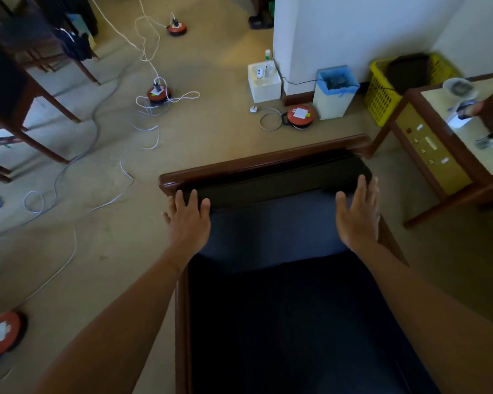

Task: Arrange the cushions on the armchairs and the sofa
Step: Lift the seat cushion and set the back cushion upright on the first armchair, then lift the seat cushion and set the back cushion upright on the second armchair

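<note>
A wooden-framed armchair (256, 163) with dark upholstery fills the lower middle of the head view. A dark blue cushion (273, 234) leans against its backrest, above the dark seat (291, 322). My left hand (188, 220) lies flat with fingers spread at the cushion's upper left corner, fingertips on the backrest's padded top. My right hand (359, 217) is at the cushion's upper right corner, fingers apart, palm against its side. Neither hand has its fingers closed around the cushion.
A wooden side table (439, 155) stands to the right. A blue-lined bin (335, 93), a yellow basket (382, 95) and a white box (264, 83) stand by the wall. Orange cable reels (299, 116) (0, 336) and white cords (103, 172) litter the carpet. Chair legs (40, 109) at left.
</note>
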Motion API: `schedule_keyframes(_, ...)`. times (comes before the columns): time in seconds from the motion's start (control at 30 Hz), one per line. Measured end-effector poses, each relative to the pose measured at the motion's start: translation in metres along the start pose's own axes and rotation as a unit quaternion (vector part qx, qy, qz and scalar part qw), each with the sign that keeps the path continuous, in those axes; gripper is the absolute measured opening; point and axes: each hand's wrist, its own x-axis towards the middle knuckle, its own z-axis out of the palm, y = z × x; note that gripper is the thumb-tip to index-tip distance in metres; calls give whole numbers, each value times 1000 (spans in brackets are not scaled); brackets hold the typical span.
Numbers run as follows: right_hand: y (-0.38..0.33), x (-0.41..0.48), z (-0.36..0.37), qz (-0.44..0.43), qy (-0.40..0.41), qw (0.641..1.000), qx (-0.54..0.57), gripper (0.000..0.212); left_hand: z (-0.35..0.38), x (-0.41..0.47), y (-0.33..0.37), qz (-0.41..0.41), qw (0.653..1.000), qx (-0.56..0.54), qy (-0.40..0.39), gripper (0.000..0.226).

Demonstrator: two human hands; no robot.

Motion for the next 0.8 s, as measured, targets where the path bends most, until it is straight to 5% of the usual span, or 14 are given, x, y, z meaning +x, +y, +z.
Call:
schedule_keyframes(0.27, 29, -145, -100, -18, -23, 987, -160, 67, -19, -120, 76, 278, 950, 110, -86, 62)
schedule_keyframes(0.6, 144, -361, -240, 163, 52, 973, -153, 63, 20, -335, 210, 570, 792, 150, -159, 74)
schedule_keyframes(0.8, 244, -471, -312, 282, 114, 945, -125, 66, 69, -489, 293, 684, 693, 127, -191, 62)
